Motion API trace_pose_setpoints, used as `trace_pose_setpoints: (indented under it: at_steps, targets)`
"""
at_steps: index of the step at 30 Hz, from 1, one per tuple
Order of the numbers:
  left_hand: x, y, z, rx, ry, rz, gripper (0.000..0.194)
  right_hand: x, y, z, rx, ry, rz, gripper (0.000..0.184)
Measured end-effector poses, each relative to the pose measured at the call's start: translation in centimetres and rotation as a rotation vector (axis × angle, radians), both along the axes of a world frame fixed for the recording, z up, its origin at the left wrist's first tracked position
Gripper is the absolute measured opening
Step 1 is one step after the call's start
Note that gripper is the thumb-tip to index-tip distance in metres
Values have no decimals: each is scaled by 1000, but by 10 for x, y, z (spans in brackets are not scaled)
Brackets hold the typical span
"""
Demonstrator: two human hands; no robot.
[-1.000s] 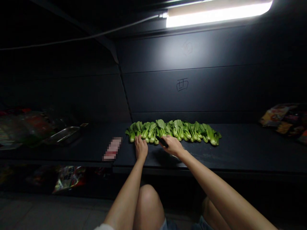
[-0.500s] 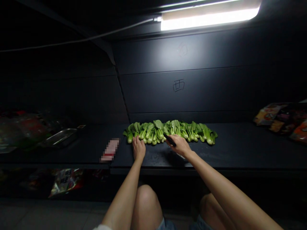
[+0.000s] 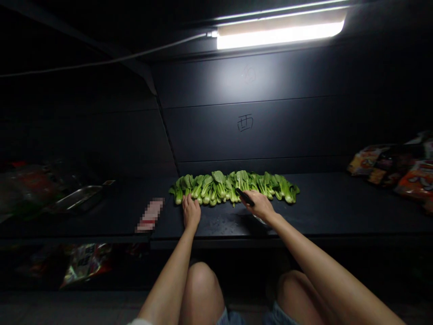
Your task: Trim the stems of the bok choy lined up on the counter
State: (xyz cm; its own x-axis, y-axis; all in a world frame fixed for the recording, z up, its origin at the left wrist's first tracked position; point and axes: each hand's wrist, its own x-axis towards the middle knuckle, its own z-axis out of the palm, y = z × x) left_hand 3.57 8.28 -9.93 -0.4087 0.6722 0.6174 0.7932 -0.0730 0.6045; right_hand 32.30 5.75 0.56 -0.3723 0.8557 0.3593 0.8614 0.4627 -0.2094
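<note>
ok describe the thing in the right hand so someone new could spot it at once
Find the row of leafy greens on the dark shelf. Just right of the row's middle, the right hand grips a black handle. Its straight black shape sets it apart from the green leaves and pale stems behind it.

Open shelf (image 3: 324, 207) from the leafy greens (image 3: 218, 186) right to the snack bags (image 3: 417, 180), gap before the greens between left hand (image 3: 191, 211) and black handle (image 3: 245, 197) in right hand (image 3: 261, 206), greens barring the back panel (image 3: 203, 135), metal tray (image 3: 83, 197) leftward
</note>
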Motion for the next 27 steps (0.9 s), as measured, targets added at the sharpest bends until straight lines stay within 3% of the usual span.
trace_pose_setpoints:
  at_steps: [6, 11, 18, 22, 27]
  targets:
    - [-1, 2, -1, 10, 13, 2, 44, 30, 2, -8, 120, 202, -76, 39]
    - [-1, 2, 0, -3, 39, 23, 46, 68, 4, -15, 163, 336, -248, 49]
    - [23, -5, 13, 26, 162, -26, 47, 101, 15, -29, 279, 796, -484, 78]
    - [49, -6, 23, -1, 193, -103, 47, 102, 18, -29, 240, 888, -439, 82]
    - [75, -4, 28, 7, 163, -190, 48, 112, 15, -35, 198, 919, -304, 110]
